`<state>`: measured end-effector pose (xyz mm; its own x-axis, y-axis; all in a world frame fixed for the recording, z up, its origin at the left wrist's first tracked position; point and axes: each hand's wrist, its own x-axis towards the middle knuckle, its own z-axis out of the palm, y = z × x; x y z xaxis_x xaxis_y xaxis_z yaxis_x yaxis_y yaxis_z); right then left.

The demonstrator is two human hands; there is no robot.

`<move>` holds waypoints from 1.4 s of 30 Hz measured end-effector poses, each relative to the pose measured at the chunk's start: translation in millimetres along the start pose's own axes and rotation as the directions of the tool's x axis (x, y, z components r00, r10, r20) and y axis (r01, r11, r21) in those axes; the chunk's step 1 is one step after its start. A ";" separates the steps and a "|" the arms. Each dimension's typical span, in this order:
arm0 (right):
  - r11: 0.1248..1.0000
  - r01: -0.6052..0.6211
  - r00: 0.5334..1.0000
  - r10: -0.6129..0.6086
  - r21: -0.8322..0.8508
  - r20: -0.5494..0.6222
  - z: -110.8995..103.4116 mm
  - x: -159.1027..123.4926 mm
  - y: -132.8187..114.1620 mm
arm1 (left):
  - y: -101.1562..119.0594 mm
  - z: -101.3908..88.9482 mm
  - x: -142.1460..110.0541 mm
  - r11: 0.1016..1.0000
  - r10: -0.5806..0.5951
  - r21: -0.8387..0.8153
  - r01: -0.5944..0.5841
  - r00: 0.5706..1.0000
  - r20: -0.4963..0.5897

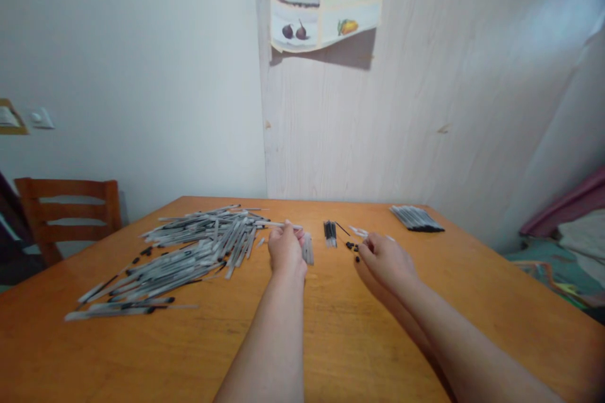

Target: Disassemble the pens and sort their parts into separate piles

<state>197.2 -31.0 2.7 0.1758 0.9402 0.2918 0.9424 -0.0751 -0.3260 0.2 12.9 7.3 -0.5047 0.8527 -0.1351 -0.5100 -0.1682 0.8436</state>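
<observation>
My left hand [286, 250] is closed around a whitish pen barrel [271, 224], which lies crosswise in its fingers. Just right of that hand is a short row of translucent tubes [309, 249] on the table. My right hand [388, 262] has its fingertips pinched together low over the table, and whatever is in them is hidden. Small black plugs or caps [350, 245] lie beside its fingertips, with small white pieces [358, 231] just behind. Between the hands sits a bundle of dark, thin pen parts [330, 233], with one thin black stick [343, 228] beside it.
A large loose pile of pens and pen barrels [189, 258] covers the table's left side. A neat row of black-ended pens [416, 218] lies at the back right. The wooden table [340, 340] meets the wall behind; a chair [70, 211] stands at left.
</observation>
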 end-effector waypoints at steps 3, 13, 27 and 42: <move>0.993 -0.029 0.999 0.031 -0.116 0.012 0.7 0.8 -9.5 | 1.5 0.9 -3.0 0.999 -0.036 -0.012 0.036 0.999 -0.002; 0.969 -0.016 1.000 0.022 -0.245 0.022 12.9 15.7 -35.7 | -1.3 0.8 -5.2 0.997 -0.068 -0.036 0.070 0.997 0.042; 0.970 0.013 1.000 -0.011 -0.241 0.012 48.2 29.6 -39.5 | -0.1 3.5 -9.6 0.991 -0.127 -0.037 0.129 0.990 0.059; 0.974 0.038 0.996 -0.019 -0.224 0.084 48.8 29.1 -48.2 | 0.5 5.7 -12.3 0.990 -0.139 -0.005 0.139 0.989 0.048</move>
<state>143.1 16.2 -17.0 0.1331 0.9661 0.2213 0.9882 -0.1121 -0.1046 10.2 5.1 12.4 -0.3950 0.8906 -0.2255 -0.5789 -0.0507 0.8138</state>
